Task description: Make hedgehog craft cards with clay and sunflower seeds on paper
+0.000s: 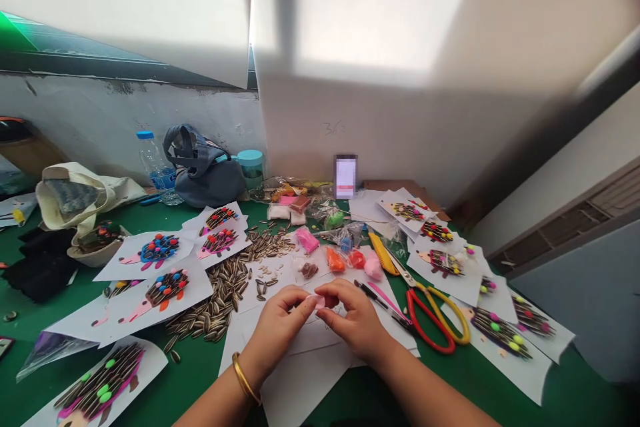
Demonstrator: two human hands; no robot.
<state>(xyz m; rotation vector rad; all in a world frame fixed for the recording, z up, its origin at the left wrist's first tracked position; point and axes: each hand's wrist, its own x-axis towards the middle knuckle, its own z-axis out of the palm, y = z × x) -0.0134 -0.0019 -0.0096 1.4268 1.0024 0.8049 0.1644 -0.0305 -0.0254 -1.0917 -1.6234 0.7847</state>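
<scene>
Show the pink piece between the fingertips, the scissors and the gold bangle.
Pink piece (320,302): head view, its visible middle.
Scissors (420,286): head view, where the handles meet.
Gold bangle (242,377): head view, mid-band.

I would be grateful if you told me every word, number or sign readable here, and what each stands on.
"36", handwritten on the large white upright panel; a faint mark after it is unclear.
Blue label on the clear plastic bottle: too small to read.
Black smartphone with a pale screen: blurred.
Dark marks on the central white paper sheet: partly hidden, unreadable.
</scene>
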